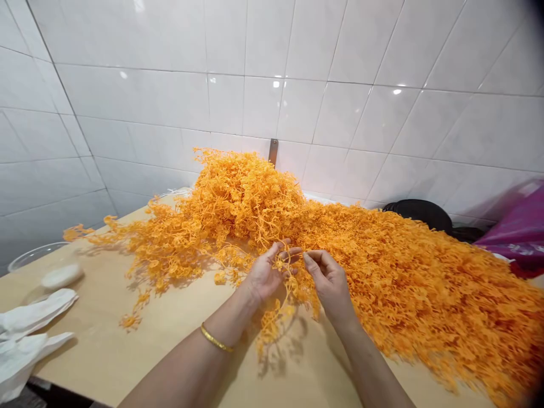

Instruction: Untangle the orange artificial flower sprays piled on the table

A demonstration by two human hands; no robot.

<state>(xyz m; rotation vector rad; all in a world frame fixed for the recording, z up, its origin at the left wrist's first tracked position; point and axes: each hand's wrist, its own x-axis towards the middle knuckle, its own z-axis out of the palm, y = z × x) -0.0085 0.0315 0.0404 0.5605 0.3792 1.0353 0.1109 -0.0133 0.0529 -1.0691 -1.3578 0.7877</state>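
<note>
A big heap of orange plastic sprigs (382,266) covers the back and right of the wooden table (140,334). My left hand (266,272), with a gold bangle on its wrist, holds a strand of orange sprigs (276,317) that hangs down over the table. Its fingers curl round the strand. My right hand (329,280) is just right of it, with thumb and fingers pinched on the same strand near its top. Both hands are at the front edge of the heap.
White cloth gloves (29,334) lie at the table's left edge, beside a clear dish (38,263) with something white in it. A black object (419,212) and a purple bag (518,226) sit at the back right. White tiled walls stand behind.
</note>
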